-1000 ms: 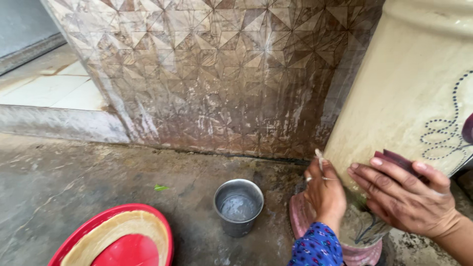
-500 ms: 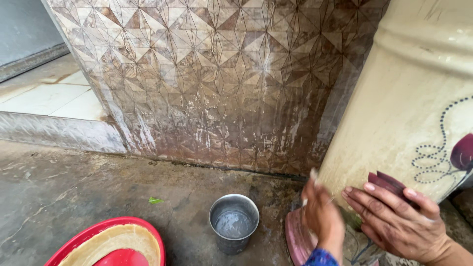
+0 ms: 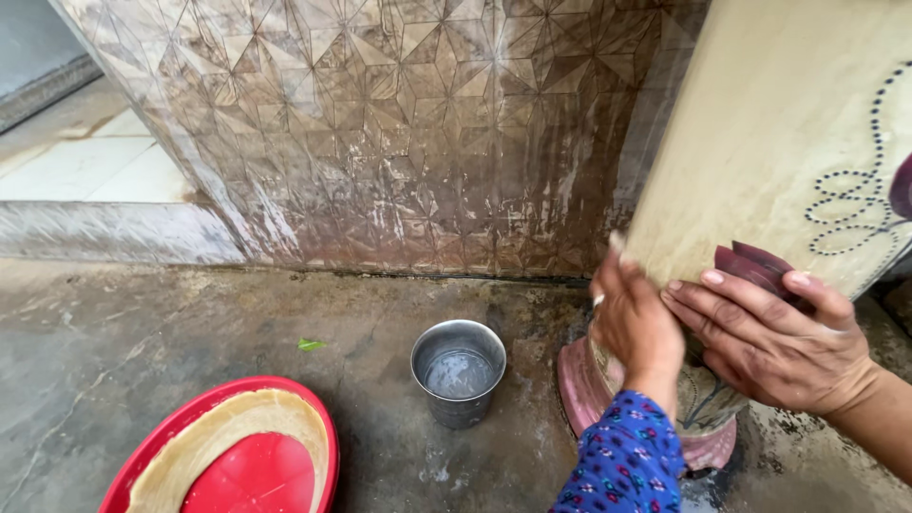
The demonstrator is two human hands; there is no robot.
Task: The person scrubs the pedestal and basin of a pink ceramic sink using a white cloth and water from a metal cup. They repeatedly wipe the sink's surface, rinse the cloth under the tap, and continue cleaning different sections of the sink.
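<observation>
Fingers of the right hand (image 3: 769,332) lie spread flat on the lower side of a tall cream vase (image 3: 760,161) and partly cover its dark red petal ornament, while the left hand (image 3: 635,318), half curled, presses on the vase beside them; whether it holds something I cannot tell. Vase stands on a pink foot on the wet grey concrete floor (image 3: 142,332), close to a stained wall (image 3: 399,133) with geometric pattern. Steel cup (image 3: 458,370) with water and red basin (image 3: 228,451) are on the floor to the left.
</observation>
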